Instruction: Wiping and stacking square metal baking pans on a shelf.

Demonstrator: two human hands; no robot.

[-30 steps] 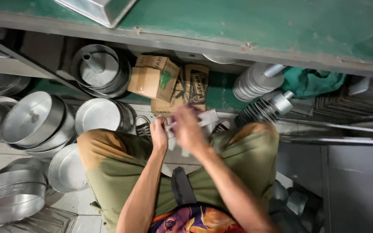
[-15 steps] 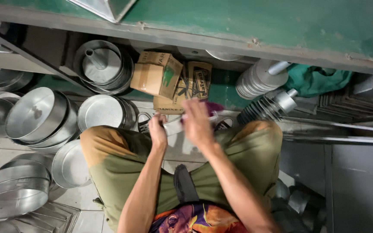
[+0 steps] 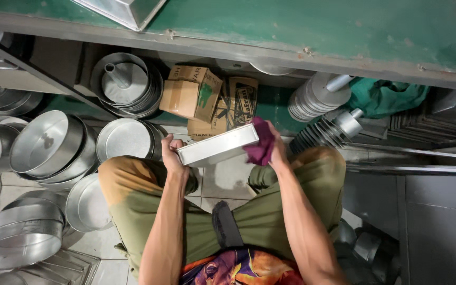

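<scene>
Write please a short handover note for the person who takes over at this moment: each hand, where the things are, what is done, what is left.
Left hand: fingers hold the left end of the rectangular metal tray, tilted on edge above the knees.
Right hand: presses a purple cloth against the tray's right end.
Around: stacked round metal pans on the floor at left, cardboard boxes under the green bench.
Done: tray is lifted, with the cloth on it.
Left: how much is wiped cannot be seen; check the surfaces.

- 2 hands: left [image 3: 173, 155], right [image 3: 275, 150]
- 1 rectangular metal tray [image 3: 218, 145], at 12 o'clock
- 1 purple cloth [image 3: 261, 142]
- 2 cardboard boxes [image 3: 191, 92], at 12 o'clock
- 1 green bag [image 3: 383, 97], at 2 o'clock
</scene>
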